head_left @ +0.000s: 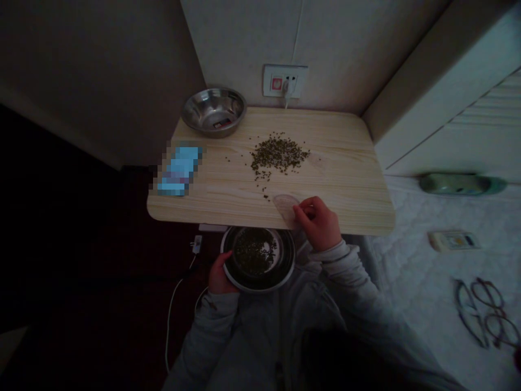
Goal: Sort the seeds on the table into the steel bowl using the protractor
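My right hand [318, 221] pinches a clear half-round protractor [285, 206] at the near edge of the wooden tabletop [215, 198]. Beyond it, a loose pile of small dark green beans [279, 153] is spread over the wood, with a few strays trailing toward the protractor. Below the table edge, my left hand [222, 276] grips the left side of a round bowl [287, 277] with a pale rim. More of the beans lie inside this bowl, and a white patch of its bottom shows. The left fingers are partly hidden under the bowl.
A steel basin [214, 112] stands at the table's back left, with a lit, pixelated phone [180, 171] in front. A plug sits in the wall socket [285, 81]. To the right, a bed [407, 271] holds glasses [494, 312], a remote-like device [453, 241] and a green case [462, 184].
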A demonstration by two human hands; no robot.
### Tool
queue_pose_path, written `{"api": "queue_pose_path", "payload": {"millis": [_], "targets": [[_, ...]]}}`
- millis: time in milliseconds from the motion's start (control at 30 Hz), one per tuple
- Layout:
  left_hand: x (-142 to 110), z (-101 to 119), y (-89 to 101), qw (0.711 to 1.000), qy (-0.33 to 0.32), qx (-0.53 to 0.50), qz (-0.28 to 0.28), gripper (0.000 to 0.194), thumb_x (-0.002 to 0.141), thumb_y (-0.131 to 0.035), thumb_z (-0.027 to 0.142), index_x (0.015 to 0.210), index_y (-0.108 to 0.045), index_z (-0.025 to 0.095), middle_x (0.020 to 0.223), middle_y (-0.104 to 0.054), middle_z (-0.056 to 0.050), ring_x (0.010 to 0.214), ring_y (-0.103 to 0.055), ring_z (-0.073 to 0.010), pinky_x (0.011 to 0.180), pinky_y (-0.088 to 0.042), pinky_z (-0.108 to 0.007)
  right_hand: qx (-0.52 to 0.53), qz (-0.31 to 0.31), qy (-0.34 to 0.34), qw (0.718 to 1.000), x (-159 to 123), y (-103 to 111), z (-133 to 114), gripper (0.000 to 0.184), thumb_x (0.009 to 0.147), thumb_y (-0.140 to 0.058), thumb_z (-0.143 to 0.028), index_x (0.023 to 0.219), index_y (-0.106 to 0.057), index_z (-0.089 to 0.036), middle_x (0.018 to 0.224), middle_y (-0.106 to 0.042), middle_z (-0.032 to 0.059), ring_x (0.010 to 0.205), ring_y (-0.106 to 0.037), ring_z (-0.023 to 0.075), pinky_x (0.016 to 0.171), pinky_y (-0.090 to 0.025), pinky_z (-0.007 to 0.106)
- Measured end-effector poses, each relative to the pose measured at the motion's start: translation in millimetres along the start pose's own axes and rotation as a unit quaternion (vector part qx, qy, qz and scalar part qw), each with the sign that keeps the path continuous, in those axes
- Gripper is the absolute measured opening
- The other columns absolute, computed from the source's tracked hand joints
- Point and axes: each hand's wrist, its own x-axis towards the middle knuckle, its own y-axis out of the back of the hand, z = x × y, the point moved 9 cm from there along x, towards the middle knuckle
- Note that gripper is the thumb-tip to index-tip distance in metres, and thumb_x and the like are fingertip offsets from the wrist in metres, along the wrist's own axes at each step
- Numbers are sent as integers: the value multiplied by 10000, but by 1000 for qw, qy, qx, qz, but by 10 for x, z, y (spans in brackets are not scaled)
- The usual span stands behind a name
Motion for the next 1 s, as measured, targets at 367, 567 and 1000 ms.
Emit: {"api": "queue_pose_path", "payload": {"millis": [367, 567, 1000], "targets": [[5, -25, -7, 1000, 6, -3, -7, 238, 667, -433, 135, 585, -651, 89, 591, -664, -105, 792, -593, -248, 724, -456, -347, 22, -28, 16, 999, -1, -67, -78, 182, 713, -461, -366, 713, -459, -184, 514, -578, -17, 459, -512, 92, 476, -358, 191], [14, -19, 20, 1000, -3, -3, -2, 224, 660, -442, 120, 583, -649, 83, 573, -660, -104, 779, -597, -244, 725, -455, -338, 39, -27, 16, 999, 20, -93, -98, 172, 711, -465, -357, 709, -457, -186, 509, -568, -17, 458, -508, 92, 473, -361, 193], [-1, 28, 44, 999, -27, 16, 14, 219, 659, -449, 111, 532, -628, 101, 541, -653, -89, 752, -604, -240, 703, -466, -348, 54, -32, 15, 998, 74, -50, -91, 185, 712, -456, -366, 721, -473, -183, 491, -535, -29, 424, -461, 78, 448, -340, 190]]}}
